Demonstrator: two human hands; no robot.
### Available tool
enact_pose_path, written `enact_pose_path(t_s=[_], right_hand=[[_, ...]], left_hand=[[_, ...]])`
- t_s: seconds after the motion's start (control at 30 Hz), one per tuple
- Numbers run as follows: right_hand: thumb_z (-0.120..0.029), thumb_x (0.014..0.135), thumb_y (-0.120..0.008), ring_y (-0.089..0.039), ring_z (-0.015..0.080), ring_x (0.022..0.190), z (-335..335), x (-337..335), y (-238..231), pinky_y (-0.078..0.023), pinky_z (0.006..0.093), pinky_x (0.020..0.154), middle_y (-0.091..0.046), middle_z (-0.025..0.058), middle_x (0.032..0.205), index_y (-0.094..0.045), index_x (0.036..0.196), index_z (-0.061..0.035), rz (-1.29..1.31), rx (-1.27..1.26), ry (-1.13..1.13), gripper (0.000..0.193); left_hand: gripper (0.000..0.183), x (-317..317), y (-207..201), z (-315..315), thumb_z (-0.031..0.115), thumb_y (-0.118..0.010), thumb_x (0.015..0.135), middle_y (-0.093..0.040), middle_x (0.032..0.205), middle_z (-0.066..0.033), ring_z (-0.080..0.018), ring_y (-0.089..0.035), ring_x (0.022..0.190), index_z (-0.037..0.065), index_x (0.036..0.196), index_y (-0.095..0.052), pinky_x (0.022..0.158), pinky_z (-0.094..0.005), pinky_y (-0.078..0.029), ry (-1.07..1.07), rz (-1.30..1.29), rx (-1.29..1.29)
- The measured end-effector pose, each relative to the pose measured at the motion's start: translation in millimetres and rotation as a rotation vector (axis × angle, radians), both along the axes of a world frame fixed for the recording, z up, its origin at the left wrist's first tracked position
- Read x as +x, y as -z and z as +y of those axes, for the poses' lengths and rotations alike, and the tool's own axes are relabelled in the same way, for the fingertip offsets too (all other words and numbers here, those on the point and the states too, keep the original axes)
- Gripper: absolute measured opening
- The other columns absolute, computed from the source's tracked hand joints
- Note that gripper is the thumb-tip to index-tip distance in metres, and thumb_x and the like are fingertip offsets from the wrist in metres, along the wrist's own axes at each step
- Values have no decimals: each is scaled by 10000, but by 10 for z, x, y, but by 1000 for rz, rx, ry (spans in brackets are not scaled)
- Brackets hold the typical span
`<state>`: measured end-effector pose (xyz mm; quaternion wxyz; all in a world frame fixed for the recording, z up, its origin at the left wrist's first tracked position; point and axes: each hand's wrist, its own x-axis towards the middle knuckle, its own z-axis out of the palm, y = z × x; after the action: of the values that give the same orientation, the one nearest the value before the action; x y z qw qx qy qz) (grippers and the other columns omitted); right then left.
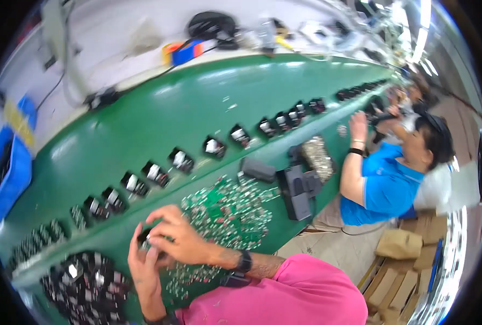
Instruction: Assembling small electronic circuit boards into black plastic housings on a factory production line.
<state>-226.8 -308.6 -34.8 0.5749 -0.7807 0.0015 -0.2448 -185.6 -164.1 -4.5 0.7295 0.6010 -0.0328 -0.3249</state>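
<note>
Close together over the near edge of the green bench, my left hand (143, 273) and my right hand (178, 238) have their fingers curled around a small black part (143, 237). The fingers cover most of it, and blur hides its details. To the right of my hands spreads a pile of small green circuit boards (227, 211). A heap of black housings with whitish bits (86, 287) lies to the left of my left hand. Beyond my hands, a row of open black housings with white and red parts inside (155, 173) runs diagonally along the bench.
Beside the board pile stand a dark grey boxy device (295, 192) and a tray of small metallic pieces (318, 157). A co-worker in a blue shirt (384, 187) sits to the right, arm on the bench. A blue bin (8, 173) is at far left; cartons (403, 281) lie lower right.
</note>
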Motion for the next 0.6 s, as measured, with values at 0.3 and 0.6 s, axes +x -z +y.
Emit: enact_pose_path(t_s=[0.3,0.6], right_hand=[[2,827,-689,-566,256,769,-11,-82,-328,-442,347,641,-574,117,833,-653,870,-13,-41,-235,92,58],[18,829,-683,-572,198,593,-127,-59,-464,-434,314,520,-601,90,764,-634,844,27,114,-255,-126,53]], left_hand=[[633,11,4,-91,-65,-611,897,-668,1078,-58,-73,-615,798,75,1490,-439,684,-236,-544,-236,-463,74],[582,4,-110,7,-68,-639,873,-641,1234,-174,-160,-658,1007,53,1428,-512,799,-298,-586,-127,-636,199]])
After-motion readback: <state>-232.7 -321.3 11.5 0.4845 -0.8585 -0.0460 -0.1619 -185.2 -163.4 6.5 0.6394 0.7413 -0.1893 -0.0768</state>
